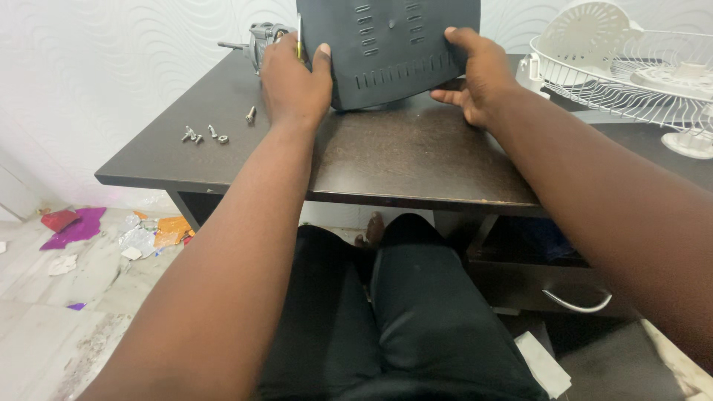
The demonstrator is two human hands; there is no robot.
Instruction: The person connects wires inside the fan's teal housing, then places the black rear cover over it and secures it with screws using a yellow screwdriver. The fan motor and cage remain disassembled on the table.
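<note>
Dark grey plastic cover [390,48] — matte, gently domed, with rows of short vent slots and a curved lower edge. It stands upright on the far part of the dark table [401,160], lower edge at or just above the tabletop; can't tell if it touches.

Left hand [295,82] is clamped on the cover's left edge, thumb across the front face, fingers behind. A thin yellow-green sliver shows at that edge by the hand. Right hand [479,70] grips the right edge the same way — thumb on the front, fingers curled round the back and below. Both forearms reach straight out, hands well apart, one per side.

Table is dark wood-grain laminate, flat, slightly scuffed. Small pile of metal screws [204,134] sits left of the left hand, apart from it. Behind that hand, a metal motor [260,37] with a bare shaft. Far right: white wire fan guard [631,74], lying flat, beside white plastic parts.

Floor at left is littered with foil and paper scraps [111,234].
</note>
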